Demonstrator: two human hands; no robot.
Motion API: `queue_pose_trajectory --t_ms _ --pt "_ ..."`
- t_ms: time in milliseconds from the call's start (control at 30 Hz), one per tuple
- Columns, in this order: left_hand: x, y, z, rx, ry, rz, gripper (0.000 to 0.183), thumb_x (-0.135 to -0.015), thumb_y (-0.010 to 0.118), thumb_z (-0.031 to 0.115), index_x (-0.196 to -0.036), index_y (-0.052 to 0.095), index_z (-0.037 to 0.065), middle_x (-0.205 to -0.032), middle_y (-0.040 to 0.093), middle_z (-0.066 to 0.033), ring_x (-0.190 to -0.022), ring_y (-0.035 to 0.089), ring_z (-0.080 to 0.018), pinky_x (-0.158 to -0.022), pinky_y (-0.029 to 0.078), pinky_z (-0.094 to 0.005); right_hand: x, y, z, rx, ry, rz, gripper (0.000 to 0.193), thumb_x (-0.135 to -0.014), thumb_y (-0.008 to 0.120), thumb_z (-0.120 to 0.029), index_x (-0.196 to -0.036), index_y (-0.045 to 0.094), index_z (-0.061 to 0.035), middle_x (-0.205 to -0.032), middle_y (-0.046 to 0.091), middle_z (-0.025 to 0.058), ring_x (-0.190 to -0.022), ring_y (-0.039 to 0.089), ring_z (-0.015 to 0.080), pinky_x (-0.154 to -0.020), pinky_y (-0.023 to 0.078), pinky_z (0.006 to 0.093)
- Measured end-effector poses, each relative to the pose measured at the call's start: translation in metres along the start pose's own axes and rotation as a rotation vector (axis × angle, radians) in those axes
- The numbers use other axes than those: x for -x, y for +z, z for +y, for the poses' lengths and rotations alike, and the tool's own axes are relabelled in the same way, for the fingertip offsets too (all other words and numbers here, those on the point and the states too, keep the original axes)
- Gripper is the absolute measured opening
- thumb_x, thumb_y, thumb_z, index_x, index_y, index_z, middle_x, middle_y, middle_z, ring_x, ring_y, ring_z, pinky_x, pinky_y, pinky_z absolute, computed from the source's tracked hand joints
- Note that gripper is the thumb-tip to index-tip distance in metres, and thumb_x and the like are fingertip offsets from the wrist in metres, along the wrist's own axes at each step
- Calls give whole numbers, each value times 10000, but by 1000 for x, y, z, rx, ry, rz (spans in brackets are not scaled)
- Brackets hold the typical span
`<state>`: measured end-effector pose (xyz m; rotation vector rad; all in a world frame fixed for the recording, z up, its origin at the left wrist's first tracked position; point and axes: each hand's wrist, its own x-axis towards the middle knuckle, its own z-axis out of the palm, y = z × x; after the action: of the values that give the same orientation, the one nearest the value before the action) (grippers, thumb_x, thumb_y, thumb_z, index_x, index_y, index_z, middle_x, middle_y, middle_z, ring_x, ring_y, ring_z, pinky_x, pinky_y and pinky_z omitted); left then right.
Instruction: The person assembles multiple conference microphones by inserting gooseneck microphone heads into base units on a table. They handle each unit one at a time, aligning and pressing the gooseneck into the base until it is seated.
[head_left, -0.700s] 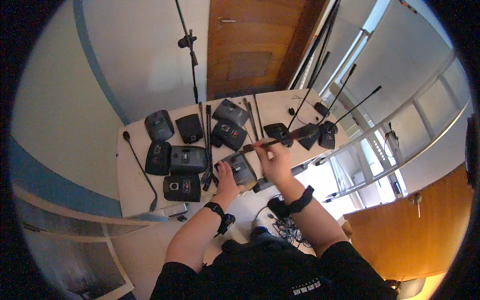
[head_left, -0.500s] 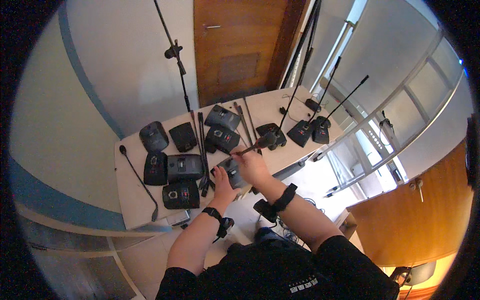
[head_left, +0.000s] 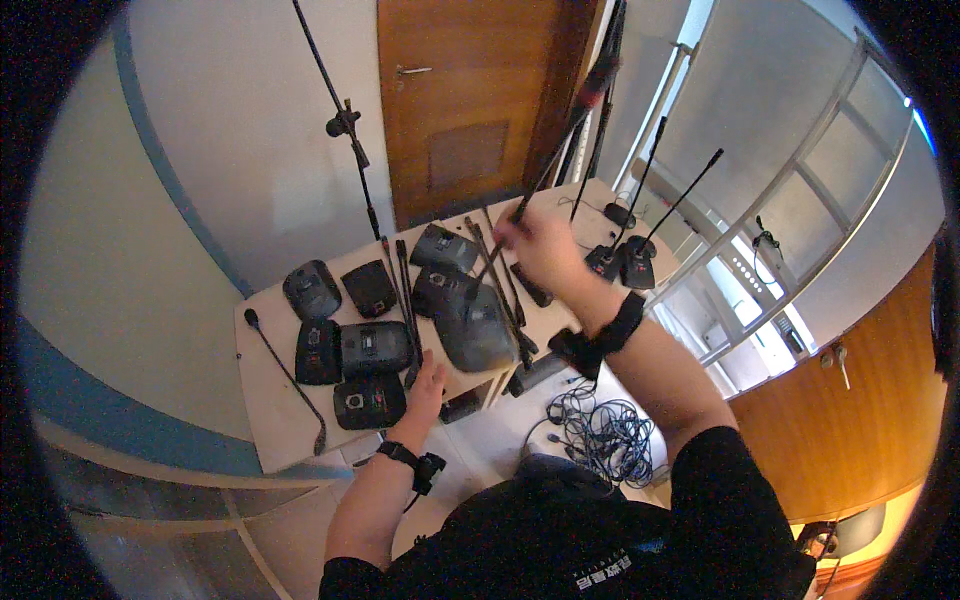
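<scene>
My right hand [head_left: 540,248] is raised over the table, closed round the shaft of a black gooseneck microphone [head_left: 562,150]. The microphone's head, with a red band, points up and away to the right. Its lower end reaches down to a blurred dark microphone base [head_left: 475,335] near the front edge; I cannot tell whether the two are joined. Just left of that base, my left hand [head_left: 425,393] is open and holds nothing, fingers stretched out. Close to it sit other black bases, one with a round speaker [head_left: 370,402] and one lying behind it [head_left: 376,347].
More bases [head_left: 445,247] and loose gooseneck stems [head_left: 404,300] cover the table [head_left: 270,440]. A gooseneck microphone [head_left: 285,378] lies at the left. Standing microphones [head_left: 640,258] are at the right. Coiled cables [head_left: 605,440] lie on the floor; a stand [head_left: 345,125] rises behind.
My right hand has lifted up and right with the microphone, whose head now points upward. The left hand has let go of the base and moved toward me. The view has shifted slightly.
</scene>
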<state>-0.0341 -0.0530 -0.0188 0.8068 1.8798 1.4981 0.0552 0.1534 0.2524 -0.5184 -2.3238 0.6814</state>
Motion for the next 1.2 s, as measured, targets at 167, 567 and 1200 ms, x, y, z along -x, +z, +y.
queue_pose_trajectory --t_ms 167,567,1200 --pt "6 -8 -11 -322 -11 -154 535 -910 500 343 -1346 391 52 -1380 398 -183 -1299 361 -285 -1008 349 -334 -86 -24 27 -26 -32 218 143 -896 558 -144 -913 566 -2 -768 640 90 -719 637 162 -630 507 287" --pt "16 -10 -42 102 -166 -175 388 -874 551 161 -1256 516 102 -1403 391 -107 -1355 260 -259 -1047 313 -309 -199 47 160 330 243 216 207 -871 502 -91 -1048 553 4 -974 621 212 -908 580 385 -714 455 452" --pt "17 -6 7 -144 -96 -59 354 -861 551 73 -1213 562 98 -1344 466 -124 -1349 285 -238 -1058 288 -333 -230 78 256 171 423 298 196 -852 442 -9 -998 554 56 -917 596 228 -878 585 366 -732 477 415"
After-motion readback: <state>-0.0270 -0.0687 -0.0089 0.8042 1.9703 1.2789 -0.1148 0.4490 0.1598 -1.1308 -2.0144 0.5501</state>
